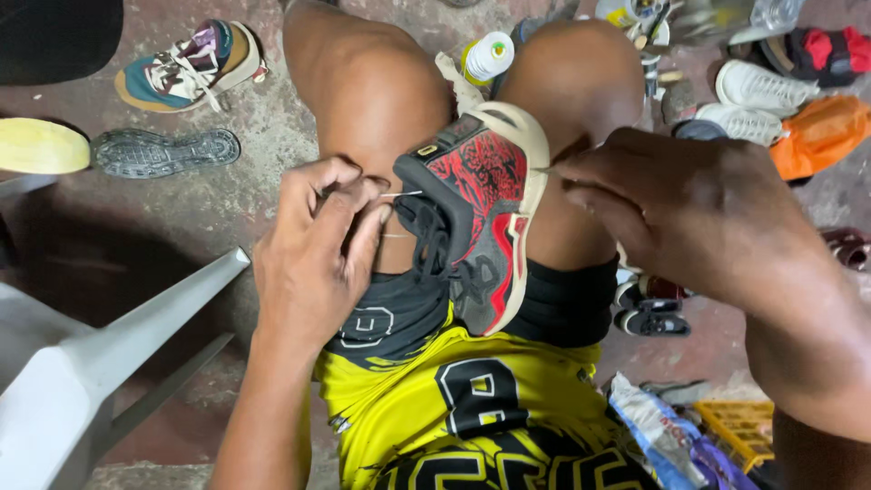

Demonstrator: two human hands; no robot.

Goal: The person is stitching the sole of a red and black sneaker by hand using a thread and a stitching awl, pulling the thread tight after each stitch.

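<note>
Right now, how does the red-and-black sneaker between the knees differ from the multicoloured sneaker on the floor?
The red-and-black sneaker is wedged between the person's knees, sole turned sideways; the multicoloured teal, tan and purple sneaker lies alone on the concrete floor. The first has black laces and both hands at it; the second has pale laces, untouched. Both are laced sports shoes.

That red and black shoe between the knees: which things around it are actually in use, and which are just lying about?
In use:
red and black shoe
left hand pinching a thin needle
right hand at the sole's edge
thread spool, probably

Lying about:
colourful sneaker
loose sole
white shoes
orange bag
</note>
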